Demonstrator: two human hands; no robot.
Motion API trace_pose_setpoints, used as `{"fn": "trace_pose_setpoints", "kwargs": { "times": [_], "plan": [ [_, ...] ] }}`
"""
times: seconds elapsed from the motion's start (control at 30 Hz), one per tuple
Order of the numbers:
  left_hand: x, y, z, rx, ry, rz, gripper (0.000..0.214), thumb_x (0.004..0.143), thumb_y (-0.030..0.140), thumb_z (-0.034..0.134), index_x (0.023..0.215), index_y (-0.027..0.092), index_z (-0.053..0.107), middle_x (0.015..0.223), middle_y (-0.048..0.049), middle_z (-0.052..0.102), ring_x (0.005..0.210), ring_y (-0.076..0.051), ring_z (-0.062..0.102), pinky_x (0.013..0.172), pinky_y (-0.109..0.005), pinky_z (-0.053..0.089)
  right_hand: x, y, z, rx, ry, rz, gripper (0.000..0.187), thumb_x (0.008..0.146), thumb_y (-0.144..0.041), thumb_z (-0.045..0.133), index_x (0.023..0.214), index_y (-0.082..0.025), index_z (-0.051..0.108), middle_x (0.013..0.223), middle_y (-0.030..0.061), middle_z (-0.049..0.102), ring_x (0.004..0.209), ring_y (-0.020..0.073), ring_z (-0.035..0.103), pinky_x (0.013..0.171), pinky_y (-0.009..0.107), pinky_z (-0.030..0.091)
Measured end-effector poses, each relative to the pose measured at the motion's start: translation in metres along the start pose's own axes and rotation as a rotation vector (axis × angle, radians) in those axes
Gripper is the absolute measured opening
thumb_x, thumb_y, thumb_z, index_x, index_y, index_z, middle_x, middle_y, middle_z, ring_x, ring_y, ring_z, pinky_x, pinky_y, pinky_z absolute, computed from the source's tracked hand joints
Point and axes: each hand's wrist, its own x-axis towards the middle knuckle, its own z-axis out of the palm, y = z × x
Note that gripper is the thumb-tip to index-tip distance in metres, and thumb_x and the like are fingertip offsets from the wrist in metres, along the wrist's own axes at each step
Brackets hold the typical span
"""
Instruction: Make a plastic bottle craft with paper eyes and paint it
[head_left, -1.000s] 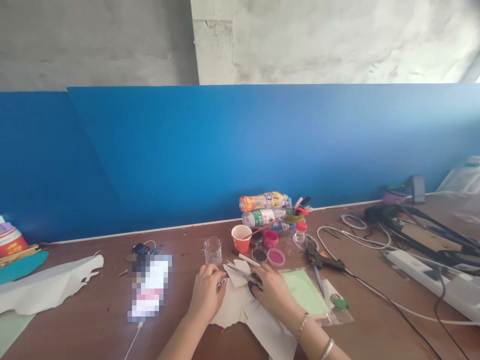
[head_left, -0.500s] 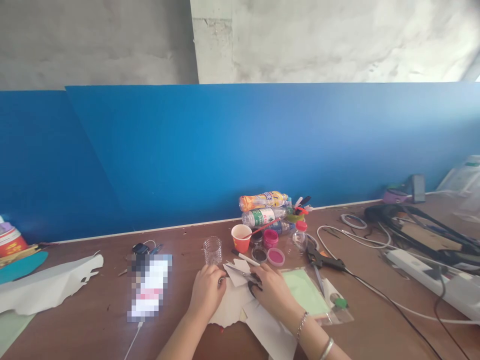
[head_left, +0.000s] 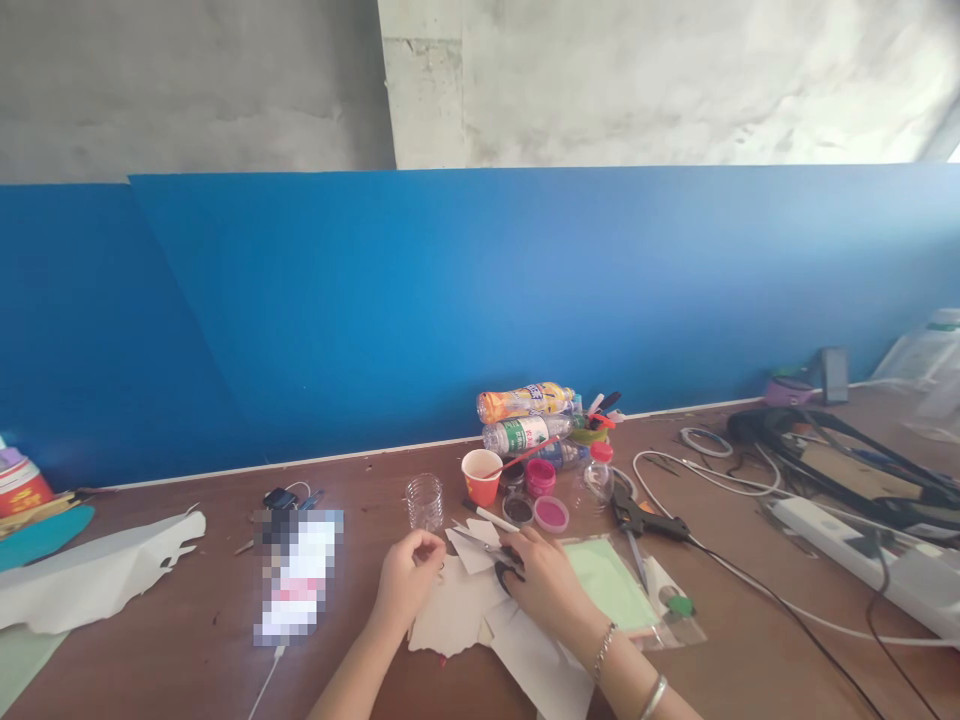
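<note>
My left hand (head_left: pixel 409 578) is closed in a pinch over the left edge of a cream paper sheet (head_left: pixel 453 612); whatever is between its fingertips is too small to make out. My right hand (head_left: pixel 541 572) lies over the black handles of a pair of scissors (head_left: pixel 491 548), fingers curled on them. The blades point left across small white paper scraps (head_left: pixel 471 552). Below the right hand lies a white sheet (head_left: pixel 541 660), partly under the forearm. A clear cut bottle piece (head_left: pixel 425 502) stands just beyond my left hand.
Behind the hands are a red paper cup (head_left: pixel 481 487) with a brush, a pink paint pot (head_left: pixel 541 477), a white marker (head_left: pixel 495 518) and several plastic bottles (head_left: pixel 525 434). A glue gun (head_left: pixel 649 518) and power strip (head_left: pixel 862 555) with cables lie right; a blurred phone (head_left: pixel 304 578) lies left.
The left hand's fingers have drawn up into a pinch. The cream sheet has shifted slightly left, and more of it shows. The right hand stays on the scissors.
</note>
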Motion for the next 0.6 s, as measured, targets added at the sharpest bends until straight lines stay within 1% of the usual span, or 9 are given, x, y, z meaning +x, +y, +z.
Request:
{"fn": "trace_pose_setpoints", "kwargs": {
  "times": [0.1,0.17,0.23,0.37,0.5,0.6],
  "plan": [
    [-0.0017,0.0031,-0.0052,-0.169,-0.027,-0.149,0.023,0.074,0.039,0.054,0.076,0.018,0.062,0.062,0.0004,0.059,0.06,-0.015,0.055,0.054,-0.024,0.04,-0.0005,0.0,-0.0005,0.003,-0.006,0.004,0.042,0.068,-0.013,0.05,0.108,-0.02,0.062,0.105,0.008,0.063,0.097,0.0224,0.057,0.083,0.03,0.035],
    [-0.0028,0.0045,-0.0081,-0.259,-0.035,-0.22,0.026,0.072,0.041,0.056,0.078,0.017,0.062,0.057,0.0025,0.055,0.054,-0.012,0.052,0.049,-0.021,0.035,-0.0009,-0.0006,-0.001,-0.002,-0.011,0.004,0.041,0.069,-0.013,0.05,0.107,-0.019,0.062,0.104,0.0083,0.063,0.097,0.0225,0.057,0.083,0.03,0.035],
    [-0.0033,0.0054,-0.0095,-0.33,-0.042,-0.269,0.027,0.07,0.042,0.059,0.078,0.016,0.062,0.056,0.0033,0.053,0.052,-0.01,0.049,0.048,-0.02,0.032,-0.0012,-0.0013,-0.0014,-0.015,-0.017,0.0,0.04,0.069,-0.013,0.05,0.106,-0.018,0.063,0.103,0.009,0.063,0.096,0.0229,0.057,0.083,0.031,0.035],
    [-0.0034,0.0063,-0.009,-0.402,-0.045,-0.317,0.027,0.066,0.042,0.063,0.074,0.016,0.062,0.057,0.0033,0.053,0.052,-0.009,0.047,0.048,-0.019,0.03,-0.0015,-0.002,-0.0005,-0.028,-0.037,-0.009,0.039,0.068,-0.011,0.049,0.104,-0.016,0.063,0.102,0.0101,0.063,0.093,0.0237,0.057,0.081,0.032,0.036],
    [-0.0039,0.0066,-0.0088,-0.389,-0.032,-0.335,0.026,0.065,0.041,0.063,0.073,0.016,0.063,0.054,0.0043,0.052,0.048,-0.009,0.044,0.048,-0.02,0.028,-0.0019,-0.002,0.0009,-0.007,-0.047,-0.01,0.039,0.066,-0.009,0.05,0.102,-0.015,0.063,0.104,0.0108,0.062,0.093,0.0234,0.056,0.079,0.03,0.038],
    [-0.004,0.0069,-0.0104,-0.355,-0.018,-0.324,0.022,0.065,0.039,0.064,0.07,0.017,0.064,0.059,0.0029,0.058,0.053,-0.01,0.048,0.051,-0.021,0.032,-0.0021,-0.0015,0.0008,-0.039,-0.036,-0.019,0.037,0.065,-0.009,0.051,0.099,-0.015,0.064,0.103,0.011,0.062,0.098,0.0252,0.053,0.083,0.031,0.037]
  ]
}}
